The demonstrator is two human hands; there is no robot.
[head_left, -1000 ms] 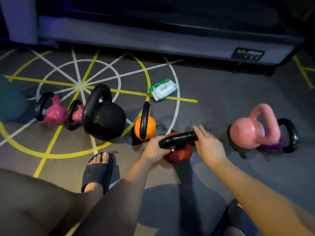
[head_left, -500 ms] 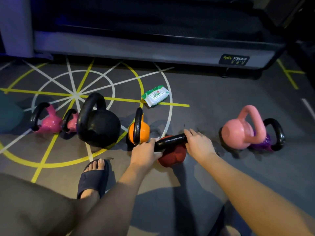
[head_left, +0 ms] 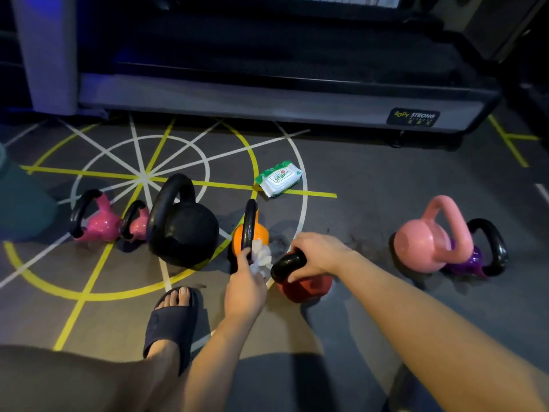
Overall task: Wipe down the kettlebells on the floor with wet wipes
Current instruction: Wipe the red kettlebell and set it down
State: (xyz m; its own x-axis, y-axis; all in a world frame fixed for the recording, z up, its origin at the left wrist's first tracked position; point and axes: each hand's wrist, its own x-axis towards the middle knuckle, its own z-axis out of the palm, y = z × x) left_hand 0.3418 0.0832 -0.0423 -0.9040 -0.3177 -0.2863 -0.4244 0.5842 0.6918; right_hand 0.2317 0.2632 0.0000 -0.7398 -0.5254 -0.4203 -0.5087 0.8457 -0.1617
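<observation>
A red kettlebell [head_left: 306,288] with a black handle stands on the floor in front of me. My right hand [head_left: 319,252] grips that handle from above. My left hand [head_left: 245,288] pinches a crumpled white wet wipe [head_left: 261,257], held just left of the handle's end and in front of the orange kettlebell [head_left: 237,239]. A big black kettlebell [head_left: 182,230] stands to the left, with two small pink ones [head_left: 99,224] beyond it. A light pink kettlebell [head_left: 424,245] and a purple one [head_left: 475,260] stand at the right.
A pack of wet wipes [head_left: 279,178] lies on the floor behind the orange kettlebell. A treadmill base [head_left: 267,105] runs across the back. My foot in a dark slipper [head_left: 172,319] rests near the left hand. A teal object [head_left: 20,203] sits at the far left.
My left hand has come off the handle's left end and now holds the wipe clear beside it. The right hand has closed over the handle.
</observation>
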